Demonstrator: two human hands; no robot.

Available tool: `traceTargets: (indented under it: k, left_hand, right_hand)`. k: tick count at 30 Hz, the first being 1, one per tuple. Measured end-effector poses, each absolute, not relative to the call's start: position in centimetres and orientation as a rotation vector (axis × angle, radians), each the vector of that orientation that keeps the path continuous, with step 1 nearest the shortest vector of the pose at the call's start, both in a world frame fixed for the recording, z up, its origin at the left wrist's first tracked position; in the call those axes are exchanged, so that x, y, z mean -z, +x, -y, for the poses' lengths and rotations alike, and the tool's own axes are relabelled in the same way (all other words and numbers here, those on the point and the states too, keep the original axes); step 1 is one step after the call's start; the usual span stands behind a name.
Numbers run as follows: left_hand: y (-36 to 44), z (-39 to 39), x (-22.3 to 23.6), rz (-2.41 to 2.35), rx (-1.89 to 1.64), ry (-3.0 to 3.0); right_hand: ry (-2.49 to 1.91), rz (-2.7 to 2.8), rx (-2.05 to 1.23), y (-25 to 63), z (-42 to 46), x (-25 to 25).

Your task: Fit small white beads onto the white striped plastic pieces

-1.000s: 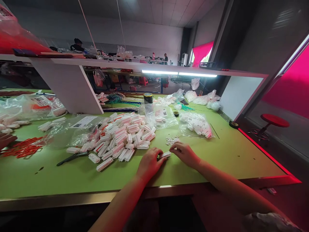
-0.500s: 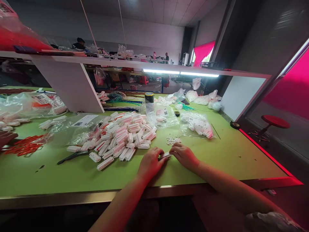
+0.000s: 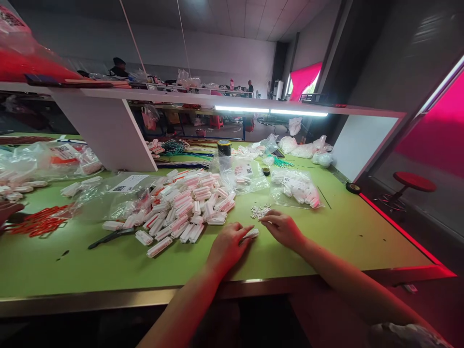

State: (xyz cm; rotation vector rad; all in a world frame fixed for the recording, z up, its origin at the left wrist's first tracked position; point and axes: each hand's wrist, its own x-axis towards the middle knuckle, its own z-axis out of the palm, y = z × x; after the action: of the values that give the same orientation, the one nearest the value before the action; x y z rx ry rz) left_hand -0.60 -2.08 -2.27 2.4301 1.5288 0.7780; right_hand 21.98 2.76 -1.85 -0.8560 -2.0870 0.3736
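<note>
My left hand (image 3: 229,245) is closed around a white plastic connector housing (image 3: 251,234), whose far end sticks out past the fingers toward the right. My right hand (image 3: 284,230) is just beyond it, fingertips pinched together at the edge of a small heap of tiny white pieces (image 3: 259,211). Whether a piece sits between those fingertips is too small to make out. Left of my hands lies a large pile of similar white housings (image 3: 188,205), some with orange or pink tints.
Black-handled scissors (image 3: 108,238) lie left of the pile. Clear bags of parts (image 3: 295,188) and a black tape roll (image 3: 224,148) stand farther back. Another person's hand (image 3: 10,210) is by orange strips (image 3: 39,221) at far left. A white shelf (image 3: 232,100) spans the bench.
My right hand has moved off the housing, slightly right, to the edge of the tiny white pieces. My left hand keeps its hold on the housing.
</note>
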Motion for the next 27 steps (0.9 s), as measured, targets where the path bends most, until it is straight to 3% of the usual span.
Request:
traceTargets:
  k: [17,27]
  left_hand:
    - [0.0,2.9,1.7,-1.565,-0.362,2.858]
    - [0.1,2.8,2.2,-1.549,-0.375,2.903]
  right_hand:
    - [-1.184,1.970,-0.299,25.9,-7.3,3.0]
    - [-1.702,2.242,-0.102,24.1,-8.4,2.4]
